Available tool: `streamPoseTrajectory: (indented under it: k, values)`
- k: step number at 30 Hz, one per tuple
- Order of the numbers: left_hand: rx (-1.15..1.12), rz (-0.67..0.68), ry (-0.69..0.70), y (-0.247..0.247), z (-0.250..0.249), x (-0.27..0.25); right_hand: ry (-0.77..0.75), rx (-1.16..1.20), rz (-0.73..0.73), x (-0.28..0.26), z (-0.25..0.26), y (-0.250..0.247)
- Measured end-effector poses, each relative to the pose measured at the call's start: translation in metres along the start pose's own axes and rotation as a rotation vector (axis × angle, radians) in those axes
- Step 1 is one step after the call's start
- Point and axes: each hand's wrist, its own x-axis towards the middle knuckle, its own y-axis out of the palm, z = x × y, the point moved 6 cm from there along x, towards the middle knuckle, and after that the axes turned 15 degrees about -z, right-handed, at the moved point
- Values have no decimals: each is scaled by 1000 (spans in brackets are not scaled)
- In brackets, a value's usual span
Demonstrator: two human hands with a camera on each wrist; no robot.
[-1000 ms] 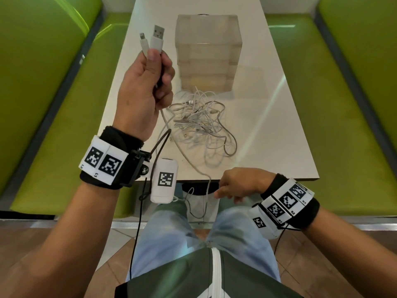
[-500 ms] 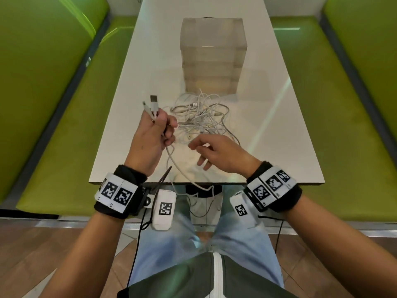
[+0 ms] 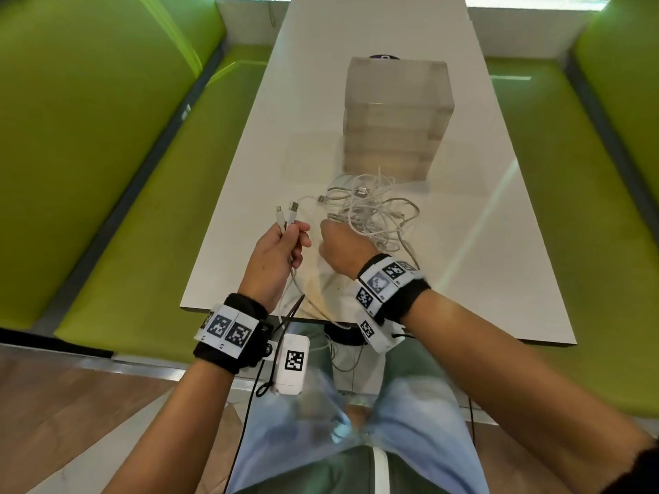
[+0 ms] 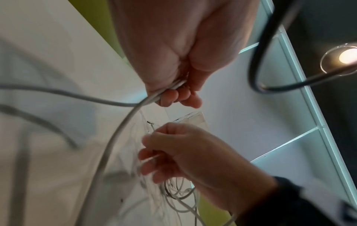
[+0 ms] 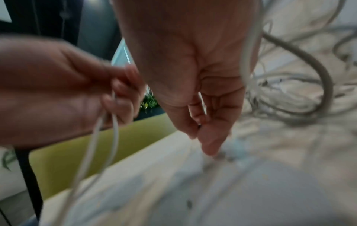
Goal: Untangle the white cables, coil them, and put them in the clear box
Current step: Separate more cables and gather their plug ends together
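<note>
- Green bench seat (image 3: 117, 194): I am seeing it running along the left side of the counter (image 3: 271, 165), with a matching one on the far right.
- Left hand (image 3: 274, 258): I am holding it above the near left part of the counter, its fingers (image 4: 170, 97) curling round a doubled white cable (image 3: 296, 279); both plug ends (image 3: 287, 213) are sticking up out of the fist, and the two strands are hanging down past the near edge of the counter.
- Right hand (image 3: 342, 251): I am keeping it just beside the left hand, at the near edge of the cable tangle (image 3: 371, 208); in the left wrist view its fingers (image 4: 150, 154) are curling round thin white strands, and in the right wrist view a strand is passing between thumb and fingers, though blur is hiding which cable it is.
- Cable tangle: it is lying loose on the counter, between my hands and the clear box (image 3: 396, 112).
- Clear box: it is standing upright at the middle of the counter, just behind the tangle; its contents are not discernible.
</note>
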Motion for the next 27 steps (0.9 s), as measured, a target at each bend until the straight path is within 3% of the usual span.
streamPoseTrajectory:
  k: [4,8,12,17,19,21,23,27]
  values:
    - [6,15,103,7,-10,4,-133,45,61,-9,-2,-47]
    - [52,111,144,37,-13,3,-282,129,61,-13,6,-104]
    - [15,190,128,54,-15,-7,-174,323,-45,-6,1,-123]
    - [-20,236,157,53,-19,-11,22,691,-65,-7,0,-114]
    - [-2,203,176,47,-20,-10,162,940,-54,-12,-1,-111]
    - [-61,80,132,35,-23,-6,219,1080,26,-19,0,-105]
    - [-265,-3,51,25,-32,-2,194,1010,198,-27,4,-90]
    - [-592,77,-18,27,-65,-8,13,687,365,-32,18,-45]
